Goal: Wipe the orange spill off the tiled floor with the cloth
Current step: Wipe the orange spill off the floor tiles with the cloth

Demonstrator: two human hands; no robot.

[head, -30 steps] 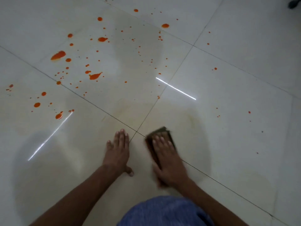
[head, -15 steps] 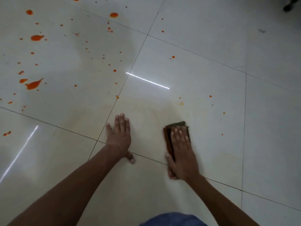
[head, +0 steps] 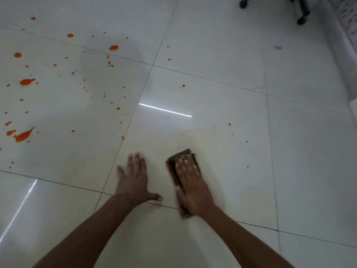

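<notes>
Your right hand (head: pixel 190 187) lays its fingers (head: pixel 183 165) straight and flat, pressing the dark brown folded rectangular cloth (head: pixel 184 153) onto the glossy white tiled floor (head: pixel 212 74). Your left hand (head: pixel 133 180) rests just beside it, palm down, fingers spread, holding nothing. A faint yellowish smear (head: pixel 193 135) rings the cloth. Orange spill drops and blobs (head: pixel 24 135) dot the tiles to the left. Black chair castors (head: pixel 301 20) stand at the far edge.

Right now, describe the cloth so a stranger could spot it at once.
On the pale tiled floor, look near the centre, where two hands lie flat. The cloth is the dark brown pad under the right hand; the left hand presses bare tile.
</notes>
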